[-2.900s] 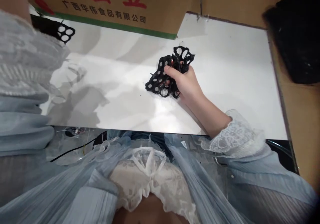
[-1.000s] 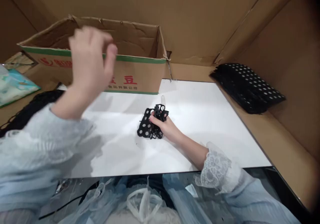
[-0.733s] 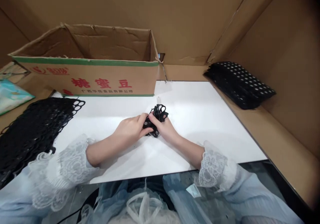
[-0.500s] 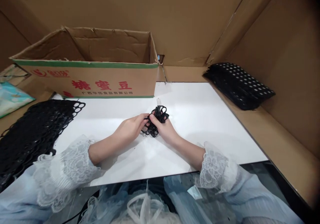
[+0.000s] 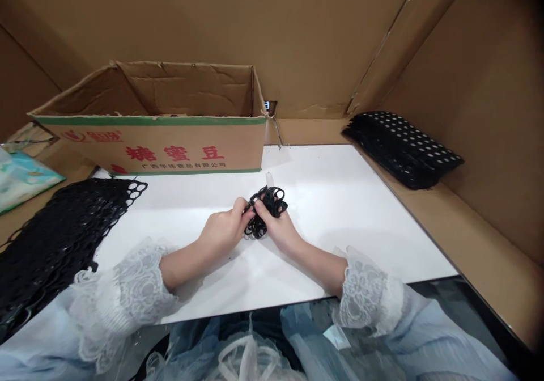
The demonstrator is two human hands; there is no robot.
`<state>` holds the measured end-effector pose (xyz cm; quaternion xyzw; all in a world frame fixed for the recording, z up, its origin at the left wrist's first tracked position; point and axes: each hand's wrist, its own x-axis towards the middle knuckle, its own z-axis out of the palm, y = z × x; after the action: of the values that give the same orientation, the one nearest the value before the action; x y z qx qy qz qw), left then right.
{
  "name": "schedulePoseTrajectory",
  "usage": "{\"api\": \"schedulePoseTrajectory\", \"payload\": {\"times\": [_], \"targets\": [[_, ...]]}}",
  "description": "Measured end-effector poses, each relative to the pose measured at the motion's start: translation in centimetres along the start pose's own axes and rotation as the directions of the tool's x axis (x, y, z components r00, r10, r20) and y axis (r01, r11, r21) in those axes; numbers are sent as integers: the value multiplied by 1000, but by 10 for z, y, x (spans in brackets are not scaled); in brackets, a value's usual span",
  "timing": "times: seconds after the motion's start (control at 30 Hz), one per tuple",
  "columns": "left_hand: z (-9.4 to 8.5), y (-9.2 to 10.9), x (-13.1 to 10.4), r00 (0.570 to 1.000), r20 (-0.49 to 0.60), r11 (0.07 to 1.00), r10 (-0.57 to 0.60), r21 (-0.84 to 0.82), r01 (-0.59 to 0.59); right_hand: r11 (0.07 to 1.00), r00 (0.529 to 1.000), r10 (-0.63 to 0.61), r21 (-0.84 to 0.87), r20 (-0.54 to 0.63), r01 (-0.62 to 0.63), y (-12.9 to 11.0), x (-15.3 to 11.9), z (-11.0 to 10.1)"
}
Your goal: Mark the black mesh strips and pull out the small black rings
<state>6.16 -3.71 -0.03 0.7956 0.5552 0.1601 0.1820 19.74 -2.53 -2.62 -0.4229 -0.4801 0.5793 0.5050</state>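
Observation:
A bunched clump of black rings [image 5: 276,199], perhaps rubber, is held over the middle of the white board. My right hand [image 5: 278,225] is closed around it, thumb pressed on its near face. From the left, my left hand [image 5: 225,228] pinches the clump's edge between thumb and fingers. A small pale, clear strip [image 5: 269,180] sticks up just behind the clump; whether it joins the clump I cannot tell. At the left lies a pile of black perforated sheets [image 5: 55,233] with round holes.
A cardboard box [image 5: 199,143] with red lettering stands at the back left. A black sheet stack with round holes [image 5: 403,148] leans at the right wall. A blue-green plastic packet [image 5: 28,180] lies far left. Cardboard walls enclose the white board [image 5: 357,216].
My left hand's fingers have curled tighter at the clump's edge. The clump stays in my right hand. The whole view has shifted slightly, with things sitting a little lower.

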Motion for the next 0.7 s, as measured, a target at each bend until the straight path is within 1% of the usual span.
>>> {"api": "schedulePoseTrajectory", "payload": {"times": [0.03,0.07,0.13,0.17,0.2,0.23,0.3,0.37,0.43,0.47,0.5,0.53,0.57,0.6,0.63,0.67,0.7], "targets": [[-2,-2,2,999,32,989,14,-149,-9,1000,1000,11,23,-2,-11,0,0,0],[-5,-5,4,997,74,949,32,-316,-7,998,1000,29,51,3,-30,0,0,0],[-9,-9,7,982,178,791,64,-608,59,990,996,81,110,32,-84,-1,0,0],[-10,-10,9,971,228,702,70,-703,115,985,993,108,132,52,-114,-2,-1,1],[-10,-11,10,961,268,623,67,-764,169,979,989,132,147,73,-142,-4,-1,2],[-10,-11,10,954,294,564,57,-798,212,975,985,149,152,91,-161,-5,-1,3],[-10,-11,11,953,301,505,25,-827,248,973,982,157,152,106,-172,-8,-2,4],[-14,-11,13,962,271,511,5,-828,231,972,984,151,165,96,-165,-11,-1,4],[-26,-14,17,976,216,563,-14,-805,186,969,985,153,183,84,-166,-12,-1,3],[-36,-17,19,988,145,604,-43,-785,141,966,983,161,189,85,-175,-12,-1,2],[-48,-21,23,995,50,646,-82,-758,92,963,981,175,192,89,-189,-12,0,1],[-63,-27,27,988,-88,690,-129,-723,26,959,976,193,190,97,-208,-11,0,1],[-79,-34,33,939,-287,751,-191,-659,-48,956,972,212,184,102,-228,-10,0,0],[-95,-43,39,885,-408,775,-225,-625,-91,955,969,226,176,101,-241,-9,0,0],[-112,-53,45,796,-556,816,-240,-560,-144,956,968,229,165,101,-243,-9,0,0],[-127,-63,52,651,-740,938,-167,-322,-125,961,970,218,152,104,-232,-8,1,0],[-141,-74,60,583,-810,993,-56,-105,-51,969,975,191,140,111,-205,-7,1,0]]}}
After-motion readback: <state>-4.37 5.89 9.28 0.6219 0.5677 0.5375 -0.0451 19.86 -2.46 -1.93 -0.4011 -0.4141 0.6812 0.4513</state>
